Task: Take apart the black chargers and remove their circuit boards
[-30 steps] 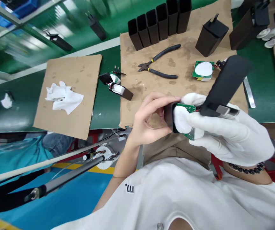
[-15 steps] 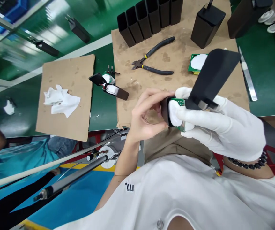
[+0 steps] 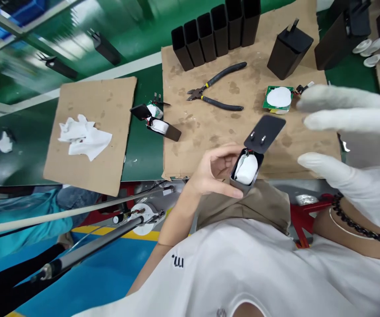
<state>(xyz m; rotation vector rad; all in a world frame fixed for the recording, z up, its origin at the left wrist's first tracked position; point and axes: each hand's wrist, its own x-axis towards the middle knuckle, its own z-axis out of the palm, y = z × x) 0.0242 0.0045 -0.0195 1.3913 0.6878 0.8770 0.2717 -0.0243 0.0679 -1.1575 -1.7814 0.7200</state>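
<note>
My bare left hand (image 3: 214, 171) is wrapped round a black plastic charger housing (image 3: 247, 169). A white-padded part sits inside it, and its black lid (image 3: 265, 133) with two metal contacts stands tilted off the top, joined by wires. My right hand (image 3: 352, 132), in a white glove, is off to the right with fingers and thumb apart and nothing between them; it is slightly blurred. Nearest to its fingertips lies a green circuit board (image 3: 278, 97) with a round white pad and wires, on the cardboard.
Diagonal cutters (image 3: 216, 90) lie on the cardboard (image 3: 193, 154). Behind them stands a row of open black housings (image 3: 206, 37). A closed black charger (image 3: 289, 50) is at back right. Left are a half-open unit (image 3: 163, 129) and crumpled white cloth (image 3: 86, 137). A co-worker's sleeve (image 3: 21, 209) shows at far left.
The white-padded board has gone down into the housing, and the lid now tilts above it. My right hand has let go and moved away to the right. My left hand keeps its hold.
</note>
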